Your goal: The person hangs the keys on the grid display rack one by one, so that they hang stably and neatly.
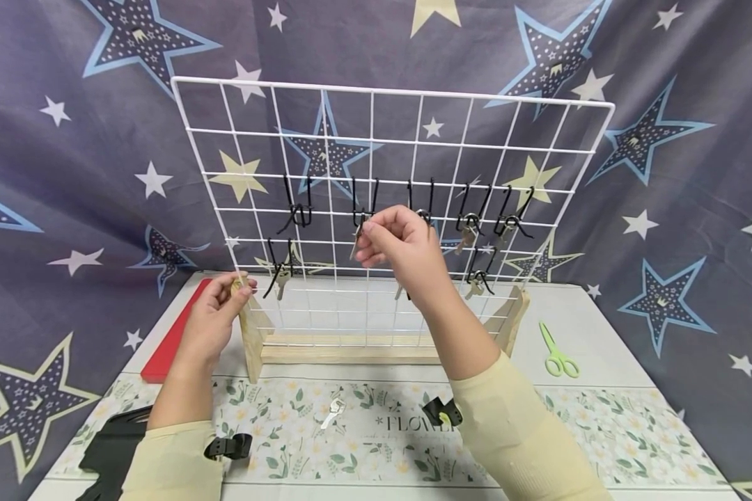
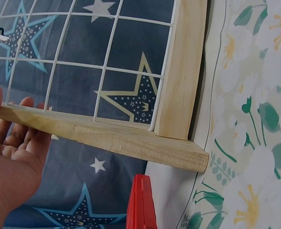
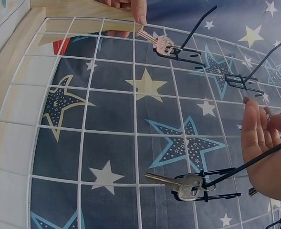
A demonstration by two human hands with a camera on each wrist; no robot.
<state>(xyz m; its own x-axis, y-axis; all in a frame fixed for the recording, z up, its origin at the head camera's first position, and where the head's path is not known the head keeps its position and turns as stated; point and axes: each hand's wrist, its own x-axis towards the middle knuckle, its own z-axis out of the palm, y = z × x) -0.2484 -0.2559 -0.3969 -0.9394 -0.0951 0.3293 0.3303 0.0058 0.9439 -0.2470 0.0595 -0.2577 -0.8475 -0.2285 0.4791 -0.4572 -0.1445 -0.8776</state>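
A white wire grid (image 1: 326, 89) stands in a wooden stand (image 1: 253, 341), with black hooks on it in two rows. My left hand (image 1: 209, 316) grips the top of the stand's left side piece (image 2: 102, 133), fingers behind the wood. Between thumb and fingertips my right hand (image 1: 407, 254) pinches a small metal key (image 1: 356, 245), right at the second upper hook (image 1: 354, 202); the fingers hide part of both. Silver keys hang from other hooks, such as a lower-left key (image 1: 282, 284) and a lower-right key (image 1: 476, 284). The upper-left hook (image 1: 299, 214) bears no key.
A loose key (image 1: 333, 412) lies on the floral mat (image 1: 288, 445) in front of the stand. Green scissors (image 1: 561, 363) are at the right, a flat red object (image 1: 175, 341) at the left. Near my left forearm lies a black object (image 1: 115, 452). A star-patterned cloth (image 1: 714, 243) hangs behind.
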